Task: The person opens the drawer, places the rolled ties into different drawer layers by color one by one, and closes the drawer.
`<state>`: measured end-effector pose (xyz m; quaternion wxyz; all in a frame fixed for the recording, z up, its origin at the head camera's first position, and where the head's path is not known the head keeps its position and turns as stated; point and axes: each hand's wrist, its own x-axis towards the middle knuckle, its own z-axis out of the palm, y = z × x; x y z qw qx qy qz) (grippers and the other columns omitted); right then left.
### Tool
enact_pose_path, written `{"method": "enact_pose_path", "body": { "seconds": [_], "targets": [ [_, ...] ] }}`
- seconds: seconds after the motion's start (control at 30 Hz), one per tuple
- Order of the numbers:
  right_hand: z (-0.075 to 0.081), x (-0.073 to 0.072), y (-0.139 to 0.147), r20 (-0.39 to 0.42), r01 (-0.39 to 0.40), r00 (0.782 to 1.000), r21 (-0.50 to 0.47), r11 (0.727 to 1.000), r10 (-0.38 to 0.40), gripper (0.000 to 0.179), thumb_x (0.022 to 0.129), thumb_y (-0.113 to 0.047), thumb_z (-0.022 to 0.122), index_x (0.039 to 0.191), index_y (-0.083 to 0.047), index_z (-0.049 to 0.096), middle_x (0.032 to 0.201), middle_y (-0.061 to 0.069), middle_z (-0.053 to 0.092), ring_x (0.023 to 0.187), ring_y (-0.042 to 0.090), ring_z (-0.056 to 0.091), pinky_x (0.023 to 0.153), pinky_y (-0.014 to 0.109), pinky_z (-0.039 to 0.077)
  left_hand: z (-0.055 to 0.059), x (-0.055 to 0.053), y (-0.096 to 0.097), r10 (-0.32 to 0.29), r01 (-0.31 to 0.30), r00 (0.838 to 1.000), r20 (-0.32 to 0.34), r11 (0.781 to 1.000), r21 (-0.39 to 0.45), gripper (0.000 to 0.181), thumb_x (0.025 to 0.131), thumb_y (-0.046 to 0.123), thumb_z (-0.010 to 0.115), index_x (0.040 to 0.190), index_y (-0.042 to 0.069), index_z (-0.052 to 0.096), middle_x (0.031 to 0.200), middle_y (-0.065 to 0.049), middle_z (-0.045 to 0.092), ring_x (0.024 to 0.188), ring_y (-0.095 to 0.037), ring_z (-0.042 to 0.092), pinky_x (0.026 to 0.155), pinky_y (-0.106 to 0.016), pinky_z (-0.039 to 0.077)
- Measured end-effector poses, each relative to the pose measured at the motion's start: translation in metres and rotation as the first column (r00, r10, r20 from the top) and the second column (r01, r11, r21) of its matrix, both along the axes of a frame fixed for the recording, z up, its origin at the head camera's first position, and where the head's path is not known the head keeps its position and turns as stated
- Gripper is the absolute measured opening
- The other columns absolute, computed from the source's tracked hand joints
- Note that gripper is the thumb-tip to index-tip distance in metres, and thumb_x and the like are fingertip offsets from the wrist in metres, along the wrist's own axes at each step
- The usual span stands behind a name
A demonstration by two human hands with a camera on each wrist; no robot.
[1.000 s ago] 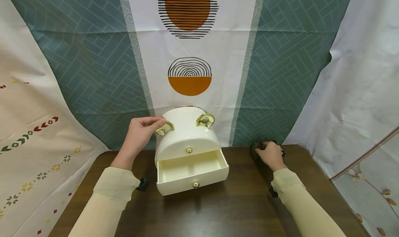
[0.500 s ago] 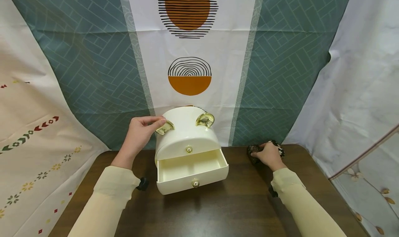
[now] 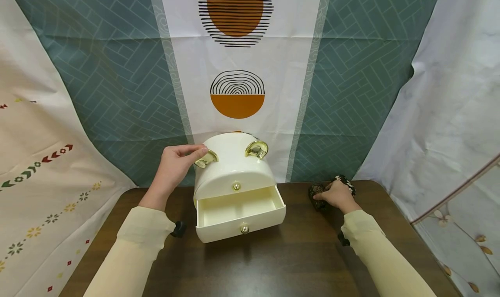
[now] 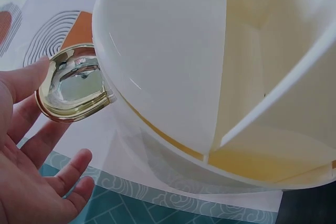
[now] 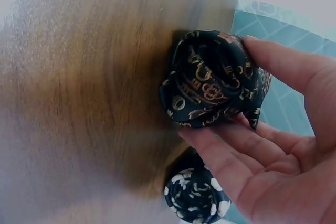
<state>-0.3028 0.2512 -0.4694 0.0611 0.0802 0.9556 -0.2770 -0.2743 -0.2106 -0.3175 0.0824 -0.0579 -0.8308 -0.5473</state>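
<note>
A glossy white mini drawer cabinet with two gold ears stands at the back of the table, its lower drawer pulled out. My left hand pinches the left gold ear between thumb and fingers; the ring and little fingers stay off it. At the right, my right hand grips a rolled black cloth with a gold pattern, thumb on one side and fingers on the other. Just beside it lies a second rolled black cloth with white flowers, partly hidden by the fingers.
The dark wooden table runs up to a hanging teal and white cloth. Pale patterned fabrics hang at the left and the right. A gold knob juts from the drawer's front.
My right hand has drawn the gold-patterned roll slightly to the left, and more of the white-flowered roll shows behind the hand. My left hand stays on the ear.
</note>
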Motion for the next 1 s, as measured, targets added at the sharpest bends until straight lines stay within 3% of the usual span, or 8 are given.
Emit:
{"method": "enact_pose_path", "body": {
  "seconds": [0.13,0.43,0.57,0.63,0.73,0.83,0.93,1.0],
  "targets": [
    [0.001,0.001,-0.002,0.017,-0.011,1.000,-0.002,1.000,0.011,0.049,0.072,-0.041,0.077,0.058,-0.015,0.038,0.054,-0.006,0.028,0.050,0.012,0.026,0.047,0.028,0.029,0.000,0.000,0.000,-0.004,0.004,1.000,-0.001,1.000,0.012,0.047,0.076,0.052,0.071,0.105,0.016,0.073,0.112,0.001,0.069,0.113,-0.014,0.056,0.099,-0.042,0.044],
    [0.001,0.007,-0.002,0.034,0.007,0.999,-0.059,0.998,-0.004,0.057,0.072,-0.048,0.075,0.049,-0.020,0.032,0.047,-0.008,0.020,0.043,0.010,0.020,0.042,0.026,0.024,0.000,0.001,0.000,0.000,0.000,1.000,-0.005,1.000,0.012,0.045,0.076,0.051,0.071,0.105,0.016,0.073,0.111,0.001,0.069,0.112,-0.015,0.057,0.098,-0.041,0.045],
    [0.005,0.008,-0.002,0.011,0.020,1.000,-0.125,0.992,-0.019,0.057,0.070,-0.052,0.075,0.048,-0.019,0.034,0.043,-0.008,0.025,0.041,0.011,0.025,0.041,0.027,0.026,0.000,0.001,0.001,0.003,-0.003,1.000,0.000,1.000,0.004,0.046,0.076,0.052,0.071,0.104,0.016,0.073,0.110,0.002,0.069,0.111,-0.014,0.057,0.097,-0.040,0.045],
    [0.011,0.009,-0.004,-0.013,0.038,0.999,-0.169,0.985,-0.041,0.051,0.070,-0.056,0.074,0.053,-0.017,0.045,0.042,-0.005,0.034,0.042,0.011,0.034,0.044,0.027,0.031,0.000,0.001,0.001,0.001,-0.001,1.000,0.002,1.000,0.000,0.046,0.076,0.052,0.071,0.105,0.016,0.073,0.111,0.002,0.069,0.111,-0.014,0.057,0.097,-0.040,0.045],
    [0.030,0.011,-0.012,-0.065,0.062,0.995,-0.235,0.970,-0.079,0.057,0.071,-0.060,0.071,0.088,-0.006,0.065,0.063,0.005,0.060,0.055,0.017,0.056,0.056,0.031,0.046,0.001,0.001,0.001,0.002,-0.002,1.000,0.002,1.000,0.003,0.046,0.076,0.052,0.071,0.105,0.016,0.073,0.111,0.001,0.069,0.111,-0.014,0.057,0.097,-0.040,0.045],
    [0.054,0.014,-0.024,-0.121,0.067,0.987,-0.296,0.953,-0.107,0.087,0.071,-0.064,0.069,0.130,-0.002,0.053,0.107,0.015,0.065,0.086,0.027,0.065,0.077,0.040,0.051,0.000,0.000,0.000,0.002,-0.002,1.000,0.004,1.000,0.006,0.047,0.075,0.053,0.071,0.105,0.016,0.073,0.111,0.001,0.069,0.112,-0.014,0.056,0.097,-0.040,0.045],
    [0.078,0.019,-0.039,-0.182,0.048,0.976,-0.364,0.930,-0.122,0.094,0.069,-0.066,0.069,0.137,-0.005,0.047,0.131,0.014,0.054,0.114,0.031,0.055,0.089,0.047,0.049,0.000,0.000,0.000,0.001,-0.001,1.000,0.010,1.000,0.005,0.047,0.075,0.053,0.071,0.105,0.016,0.073,0.112,0.001,0.069,0.113,-0.015,0.056,0.098,-0.041,0.044],
    [0.093,0.023,-0.049,-0.240,0.026,0.962,-0.393,0.919,-0.130,0.094,0.067,-0.067,0.070,0.136,-0.008,0.048,0.137,0.011,0.050,0.123,0.031,0.049,0.093,0.049,0.047,0.000,0.000,0.000,0.004,-0.004,1.000,0.012,1.000,0.004,0.047,0.075,0.053,0.071,0.105,0.016,0.073,0.112,0.001,0.069,0.112,-0.015,0.056,0.098,-0.041,0.044]
  ]
}}
